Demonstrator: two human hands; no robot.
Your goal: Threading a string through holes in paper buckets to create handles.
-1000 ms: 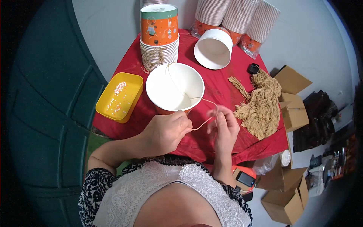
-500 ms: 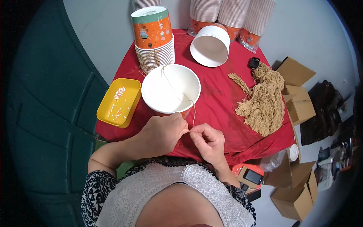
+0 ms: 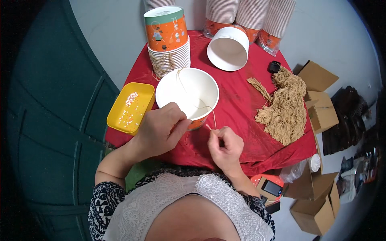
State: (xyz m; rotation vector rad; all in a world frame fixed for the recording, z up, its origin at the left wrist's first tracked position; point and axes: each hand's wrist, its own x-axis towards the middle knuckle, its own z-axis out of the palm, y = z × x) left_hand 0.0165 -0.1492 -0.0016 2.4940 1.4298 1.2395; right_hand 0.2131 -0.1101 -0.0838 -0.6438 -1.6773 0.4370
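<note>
Your right hand (image 3: 227, 146) pinches the cord (image 3: 214, 115) trailing into the tub (image 3: 206, 89) ahead; you're seemingly working its end, which wants a steady pinch next, your left hand (image 3: 161, 128) curled, contents hidden.

Here we are on the head, the left of two fisheyes, staring steeply down! Up close, the collar (image 3: 136, 209) fills six o'clock; the left hand (image 3: 163, 127) sits toward eight, the right hand (image 3: 227, 148) toward four, both near centre. The table (image 3: 237, 96) spreads through the middle, narrowing toward twelve, the wall (image 3: 108, 32) rising beyond, while the door (image 3: 52, 120) bends round at nine.
</note>
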